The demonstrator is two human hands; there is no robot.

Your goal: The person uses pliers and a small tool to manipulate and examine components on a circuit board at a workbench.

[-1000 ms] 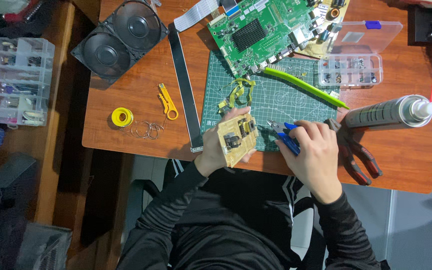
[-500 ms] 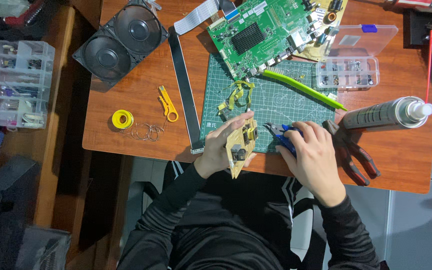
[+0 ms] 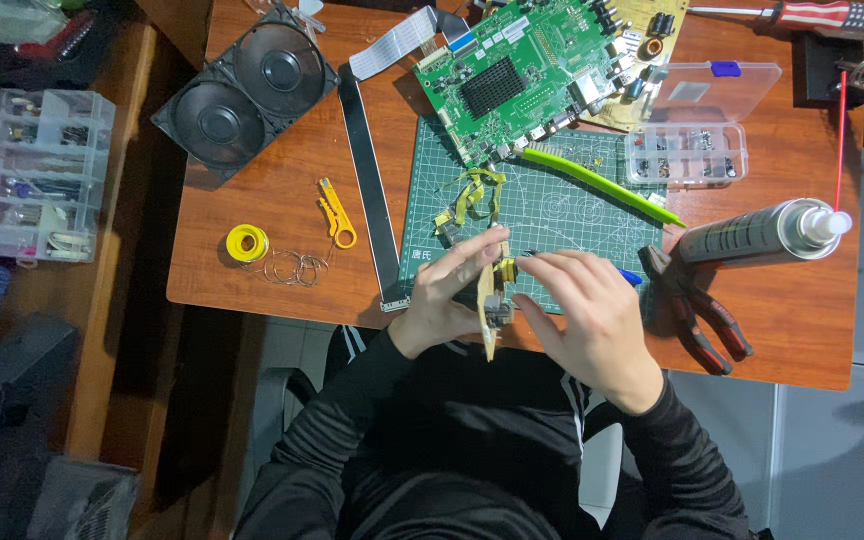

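My left hand (image 3: 442, 295) grips a small tan circuit board (image 3: 493, 300) turned on edge over the near edge of the green cutting mat (image 3: 552, 200). My right hand (image 3: 587, 320) is against the board's right side and holds a blue-handled tool (image 3: 630, 277), of which only the handle end shows past my fingers. A small part with yellow-green wires (image 3: 467, 205) lies on the mat just beyond my hands.
A large green circuit board (image 3: 522, 75) lies at the mat's far edge, with a clear parts box (image 3: 687, 150), a green stick tool (image 3: 602, 185), a spray can (image 3: 752, 232), red-handled pliers (image 3: 697, 310), a yellow wire stripper (image 3: 335, 212), a solder spool (image 3: 247, 242), a flat ribbon cable (image 3: 367, 190) and twin speakers (image 3: 242, 90).
My left hand has turned the tan board from flat to on edge. My right hand has moved left against it, covering most of the blue tool.
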